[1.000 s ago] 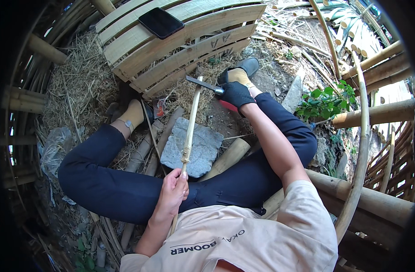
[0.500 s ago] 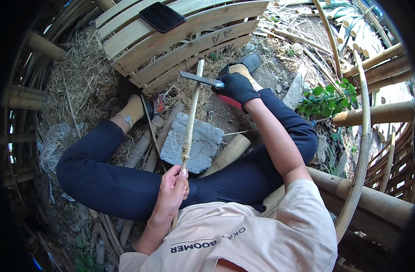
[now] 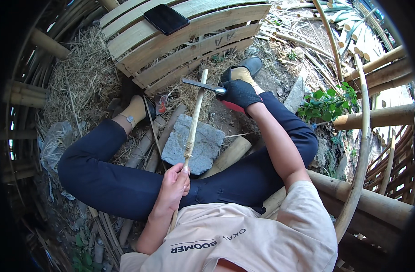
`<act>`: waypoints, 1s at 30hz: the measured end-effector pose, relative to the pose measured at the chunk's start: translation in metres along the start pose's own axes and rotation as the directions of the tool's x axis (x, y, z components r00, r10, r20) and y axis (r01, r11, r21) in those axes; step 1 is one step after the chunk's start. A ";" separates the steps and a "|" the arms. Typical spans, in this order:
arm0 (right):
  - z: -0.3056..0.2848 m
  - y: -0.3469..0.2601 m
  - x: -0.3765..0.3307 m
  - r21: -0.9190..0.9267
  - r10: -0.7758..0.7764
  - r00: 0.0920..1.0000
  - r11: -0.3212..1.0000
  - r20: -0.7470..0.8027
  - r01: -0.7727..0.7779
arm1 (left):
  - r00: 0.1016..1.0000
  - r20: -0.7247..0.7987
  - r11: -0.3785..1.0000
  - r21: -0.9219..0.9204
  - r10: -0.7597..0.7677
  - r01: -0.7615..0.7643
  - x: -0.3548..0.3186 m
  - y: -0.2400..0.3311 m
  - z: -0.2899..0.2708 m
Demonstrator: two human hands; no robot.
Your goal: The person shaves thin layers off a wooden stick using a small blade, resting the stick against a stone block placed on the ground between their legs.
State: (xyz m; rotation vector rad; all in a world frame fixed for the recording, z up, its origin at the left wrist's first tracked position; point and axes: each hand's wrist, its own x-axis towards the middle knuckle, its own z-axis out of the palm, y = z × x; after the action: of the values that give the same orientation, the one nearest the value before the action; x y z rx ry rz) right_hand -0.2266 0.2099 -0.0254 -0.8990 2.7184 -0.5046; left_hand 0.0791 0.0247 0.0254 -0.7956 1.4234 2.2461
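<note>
Head view, looking straight down on a person seated on the ground among straw and cut bamboo. The left hand [image 3: 175, 185] is closed around the lower part of a thin bamboo stick [image 3: 193, 122], gripping it near the lap so the stick runs up toward twelve o'clock, slightly tilted to one. The stick passes over a flat grey stone [image 3: 207, 147] lying between the legs; whether it rests on the stone I cannot tell, but the stone sits right where a chopping block would serve. Up at one o'clock the right hand [image 3: 240, 93], in a dark glove, is clenched on the red handle of a knife [image 3: 199, 85]. The blade points toward nine o'clock and meets the stick close to its upper end, edge set against it, far from the bare fingers below. That spacing looks like plain caution. At eleven o'clock a dark phone [image 3: 166, 18] lies on a slatted wooden pallet [image 3: 203, 27], well apart from the blade. Thick bamboo poles [image 3: 379, 115] frame the three o'clock side.
</note>
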 end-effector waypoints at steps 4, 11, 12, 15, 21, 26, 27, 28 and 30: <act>0.009 -0.015 -0.010 0.011 -0.044 0.995 0.999 0.085 0.043 | 1.000 -0.023 1.000 -0.016 0.012 -0.013 0.001 0.001 -0.006; -0.001 -0.025 -0.022 0.055 0.018 0.971 0.998 -0.238 -0.005 | 0.984 -0.113 0.986 0.113 0.135 -0.123 0.004 0.012 -0.007; -0.003 -0.024 -0.023 0.051 0.015 0.972 0.999 -0.236 -0.003 | 0.984 -0.113 0.986 0.108 0.137 -0.125 0.004 0.013 -0.007; -0.003 -0.015 -0.024 0.173 -0.047 0.960 0.980 -0.274 0.098 | 0.981 -0.124 0.980 0.148 0.149 -0.130 0.005 0.014 -0.006; -0.001 -0.023 -0.019 0.080 -0.038 0.992 0.996 -0.122 0.048 | 0.975 -0.100 0.961 0.215 0.200 -0.175 0.005 0.005 -0.002; 0.008 -0.017 -0.012 0.101 -0.017 0.993 0.994 -0.116 0.029 | 0.866 -0.147 0.682 0.683 0.478 -0.261 -0.003 0.002 0.005; 0.008 -0.015 -0.009 0.094 -0.008 0.993 0.995 -0.120 0.019 | 0.867 -0.146 0.681 0.684 0.476 -0.259 -0.006 0.005 0.008; 0.010 -0.013 -0.006 0.098 -0.006 0.992 0.995 -0.123 0.018 | 0.855 -0.148 0.659 0.706 0.497 -0.261 -0.009 0.008 0.011; 0.014 -0.009 0.002 0.033 -0.005 0.993 0.999 -0.119 0.009 | 0.843 -0.145 0.631 0.730 0.518 -0.262 -0.010 0.009 0.011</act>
State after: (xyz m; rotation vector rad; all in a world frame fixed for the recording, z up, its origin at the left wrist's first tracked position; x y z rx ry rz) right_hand -0.2190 0.1984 -0.0344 -0.8979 2.8046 -0.6219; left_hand 0.0789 0.0307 0.0412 -0.6574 2.6153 1.6009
